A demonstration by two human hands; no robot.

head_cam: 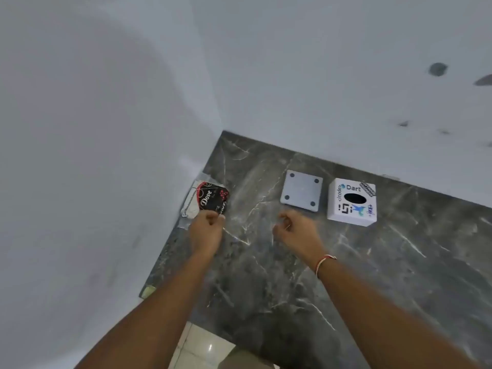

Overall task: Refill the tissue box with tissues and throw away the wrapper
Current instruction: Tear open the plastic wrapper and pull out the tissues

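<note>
A white cube tissue box (352,201) with stickers and a dark oval slot on top stands on the dark marble counter (372,275) at the back right. Left of it lies its flat grey base plate (302,194) with round pads at the corners. A black, red and white "Dove" tissue pack in clear wrapper (209,200) lies at the counter's left edge by the wall. My left hand (206,230) pinches the near edge of that pack. My right hand (294,230) hovers over the counter just in front of the base plate, fingers curled, with nothing visible in it.
White walls meet in a corner behind the counter's far left end. The counter's front edge runs along the bottom, with pale floor tiles (202,347) below it. A red and white thread circles my right wrist (323,263).
</note>
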